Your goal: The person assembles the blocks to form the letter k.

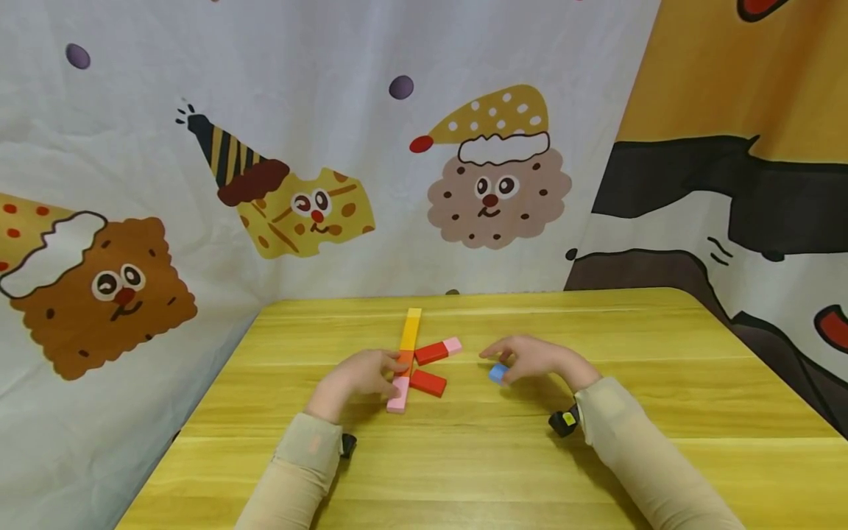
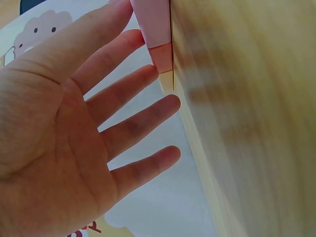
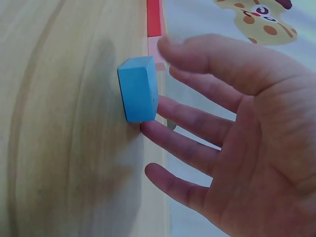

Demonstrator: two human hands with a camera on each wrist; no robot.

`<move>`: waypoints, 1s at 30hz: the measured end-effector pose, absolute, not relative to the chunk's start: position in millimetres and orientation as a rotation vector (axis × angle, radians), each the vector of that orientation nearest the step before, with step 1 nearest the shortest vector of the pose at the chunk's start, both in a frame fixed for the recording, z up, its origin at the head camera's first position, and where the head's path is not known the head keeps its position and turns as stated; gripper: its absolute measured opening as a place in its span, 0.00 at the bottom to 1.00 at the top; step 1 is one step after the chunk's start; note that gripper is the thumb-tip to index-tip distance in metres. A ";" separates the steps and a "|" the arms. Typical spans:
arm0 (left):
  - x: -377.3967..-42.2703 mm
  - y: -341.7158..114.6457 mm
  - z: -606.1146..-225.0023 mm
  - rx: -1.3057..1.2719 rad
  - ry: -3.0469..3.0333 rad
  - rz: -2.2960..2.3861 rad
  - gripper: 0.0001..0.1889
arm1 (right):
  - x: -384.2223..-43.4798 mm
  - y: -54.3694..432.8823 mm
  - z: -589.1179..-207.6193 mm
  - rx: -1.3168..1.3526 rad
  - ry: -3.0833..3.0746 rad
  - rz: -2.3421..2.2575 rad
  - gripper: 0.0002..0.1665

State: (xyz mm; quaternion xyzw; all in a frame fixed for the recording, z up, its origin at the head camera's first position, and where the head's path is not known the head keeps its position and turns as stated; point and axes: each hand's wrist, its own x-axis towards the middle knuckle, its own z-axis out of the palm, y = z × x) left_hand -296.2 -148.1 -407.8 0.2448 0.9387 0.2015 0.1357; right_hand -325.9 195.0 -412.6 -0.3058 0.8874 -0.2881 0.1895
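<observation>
On the table, a row of blocks runs away from me: a pink block nearest, then an orange block and a yellow-orange stretch. My left hand is at the row's left side, fingers spread and fairly straight. In the left wrist view its thumb and some fingertips reach the row's edge; contact is hard to judge. A small blue block lies on the table by my right hand. That hand's fingers are loosely bent around the block without pinching it, the thumb apart from it.
Right of the row, a red block lies at a slant. Beyond it, another red block meets a small pink block end to end. The wooden table ends at a printed cloth hanging behind.
</observation>
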 end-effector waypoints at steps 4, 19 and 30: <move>-297.4 -148.0 -408.8 0.700 2.717 0.590 0.28 | -323.2 197.0 -414.1 -0.851 2.508 -0.831 0.31; -293.0 -148.7 -404.7 0.731 2.713 0.596 0.27 | -318.6 191.4 -426.6 -0.952 2.622 -0.842 0.16; -294.7 -147.4 -406.3 0.682 2.710 0.608 0.28 | -303.1 150.9 -424.8 -0.913 2.671 -0.750 0.12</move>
